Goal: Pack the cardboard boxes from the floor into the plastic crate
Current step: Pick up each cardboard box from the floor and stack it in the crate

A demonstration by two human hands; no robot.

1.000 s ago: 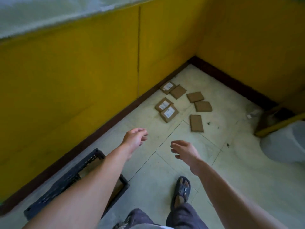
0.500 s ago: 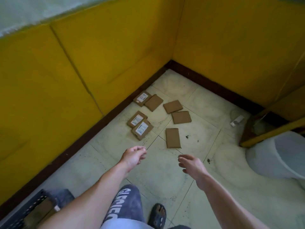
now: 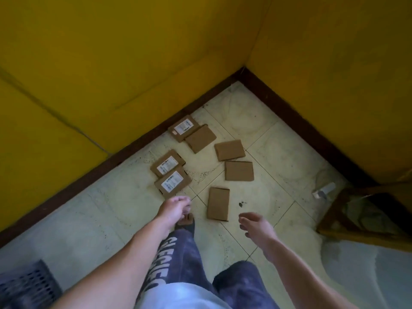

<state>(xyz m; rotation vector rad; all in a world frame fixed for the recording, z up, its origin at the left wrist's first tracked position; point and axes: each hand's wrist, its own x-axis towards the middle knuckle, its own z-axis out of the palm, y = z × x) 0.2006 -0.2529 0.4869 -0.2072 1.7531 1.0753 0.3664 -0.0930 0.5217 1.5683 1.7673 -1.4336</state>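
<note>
Neither hand holds anything. The left hand (image 3: 175, 209) hangs with its fingers loosely bent, over the near corner of the nearest labelled cardboard box (image 3: 173, 184); whether it touches the box I cannot tell. The right hand (image 3: 256, 227) is relaxed and empty too, just right of the nearest plain box (image 3: 218, 204) and apart from it.

Beyond the hands, seven flat cardboard boxes lie scattered on the tiled floor (image 3: 278, 152) in the corner of the yellow walls (image 3: 133, 63). A second labelled box (image 3: 167, 166) touches the nearest one on its far side. A third labelled box (image 3: 183, 128) lies by the dark skirting, with a plain box (image 3: 200, 138) against it. Two more plain boxes (image 3: 229, 150) (image 3: 239, 173) lie to the right. The dark plastic crate (image 3: 26, 286) shows only as a corner at the near left edge, well apart from the boxes.

In the last second the person has stepped towards the corner. A sandalled foot (image 3: 185, 221) now stands just near of the boxes, the boxes have come within reach of both hands, and the crate has slipped almost out of view behind. The boxes themselves lie as they did. I judge the walk over is finished and picking up is about to start; every box gathered will have to be carried back to the left to reach the crate.
</note>
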